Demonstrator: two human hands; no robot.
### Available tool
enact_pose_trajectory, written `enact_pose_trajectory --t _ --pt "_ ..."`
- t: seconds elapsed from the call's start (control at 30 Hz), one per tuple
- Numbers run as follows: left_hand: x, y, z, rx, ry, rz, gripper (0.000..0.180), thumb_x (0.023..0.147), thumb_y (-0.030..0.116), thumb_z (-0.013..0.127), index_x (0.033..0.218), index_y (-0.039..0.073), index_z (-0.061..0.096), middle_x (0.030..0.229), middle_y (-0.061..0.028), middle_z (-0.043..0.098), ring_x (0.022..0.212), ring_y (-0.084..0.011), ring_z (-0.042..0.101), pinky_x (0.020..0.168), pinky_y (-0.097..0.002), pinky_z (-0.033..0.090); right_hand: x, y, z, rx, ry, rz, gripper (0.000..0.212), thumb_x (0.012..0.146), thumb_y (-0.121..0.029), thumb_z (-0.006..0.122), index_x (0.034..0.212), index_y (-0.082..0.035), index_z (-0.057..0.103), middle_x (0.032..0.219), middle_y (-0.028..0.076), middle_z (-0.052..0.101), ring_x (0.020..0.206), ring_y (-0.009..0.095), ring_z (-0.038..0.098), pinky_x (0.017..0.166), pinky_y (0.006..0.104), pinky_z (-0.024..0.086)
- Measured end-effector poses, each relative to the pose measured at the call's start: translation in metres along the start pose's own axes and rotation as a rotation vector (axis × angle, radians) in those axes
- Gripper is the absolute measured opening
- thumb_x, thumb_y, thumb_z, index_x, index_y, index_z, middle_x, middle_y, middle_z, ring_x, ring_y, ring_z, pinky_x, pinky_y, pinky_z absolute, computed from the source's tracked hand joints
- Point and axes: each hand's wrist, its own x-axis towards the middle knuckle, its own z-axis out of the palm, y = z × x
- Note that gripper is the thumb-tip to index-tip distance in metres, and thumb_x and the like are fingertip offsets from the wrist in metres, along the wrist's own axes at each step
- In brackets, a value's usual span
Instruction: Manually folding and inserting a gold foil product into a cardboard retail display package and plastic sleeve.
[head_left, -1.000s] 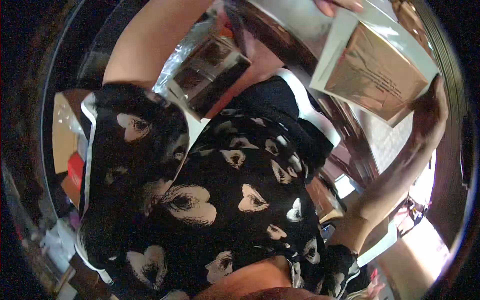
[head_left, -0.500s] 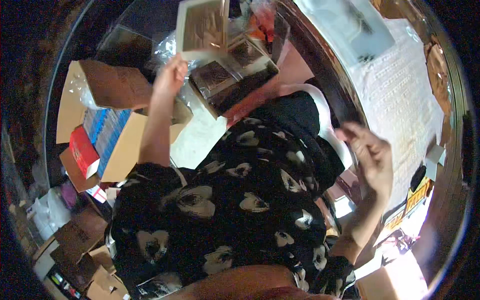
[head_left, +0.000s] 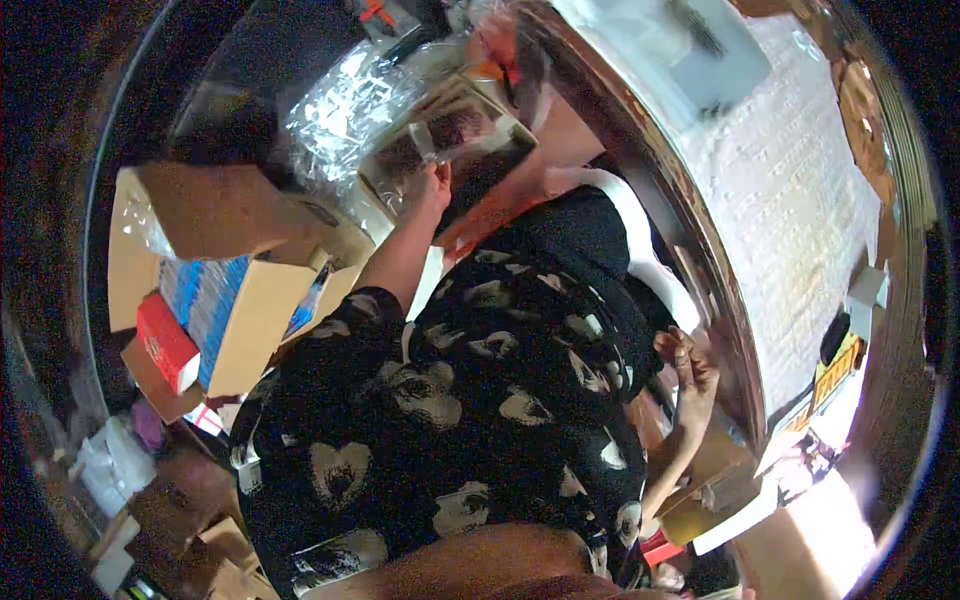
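Note:
My left hand (head_left: 434,186) reaches over a shallow, dark-lined box (head_left: 490,165) with pale edges. Its fingers are pinched at a pale strip (head_left: 424,140) over the box; whether they grip the strip or something else is unclear. My right hand (head_left: 690,362) hangs with loosely bent fingers by a white band (head_left: 655,250), next to the edge of the covered table, and nothing shows in it. Crumpled clear plastic wrap (head_left: 345,110) lies beside the box, on its far left.
To the left stands an open cardboard box (head_left: 260,325) with blue-and-clear packets (head_left: 200,290) and a red box (head_left: 165,343). A table with a white textured cover (head_left: 770,210) runs along the right, bearing a translucent bin (head_left: 700,60). More cardboard (head_left: 225,560) lies lower left.
The pale-framed panel is gone from my left hand, which has moved right, over the dark-lined box. The plastic wrap shows more fully. My right hand has dropped down and left, its fingers more bent.

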Motion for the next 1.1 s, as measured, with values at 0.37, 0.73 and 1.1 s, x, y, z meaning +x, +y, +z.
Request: enact_pose_trajectory --t 0.37,0.73,1.1 --pt "-0.029 0.032 0.078 0.482 -0.621 -0.031 0.058 0.093 0.013 0.076 0.143 -0.003 0.052 0.114 -0.0180 0.072 0.103 -0.0248 0.069 0.087 -0.0382 0.058 -0.029 0.099 0.008 -0.239 0.751 0.112 0.053 0.096 0.005 0.059 0.148 -0.002 0.051 0.128 0.019 0.070 0.118 0.025 0.067 0.102 0.0344 0.051" --pt "-0.099 0.093 0.212 0.973 -1.201 0.887 0.035 0.100 0.011 0.060 0.134 0.005 0.062 0.112 -0.0253 0.069 0.108 -0.0321 0.069 0.092 -0.0399 0.052 0.000 0.121 0.020 -0.301 0.662 -0.162 0.074 0.093 0.003 0.052 0.161 -0.004 0.025 0.165 0.025 0.024 0.153 0.042 0.025 0.123 0.0429 0.025" --pt "-0.195 0.178 0.169 1.506 -0.878 1.167 0.037 0.100 0.012 0.055 0.136 0.007 0.057 0.139 -0.0188 0.059 0.129 -0.0359 0.056 0.108 -0.0440 0.047 0.004 0.149 0.022 -0.149 0.735 -0.118 0.058 0.095 0.004 0.046 0.153 0.002 0.039 0.158 0.030 0.037 0.149 0.042 0.035 0.122 0.0388 0.027"
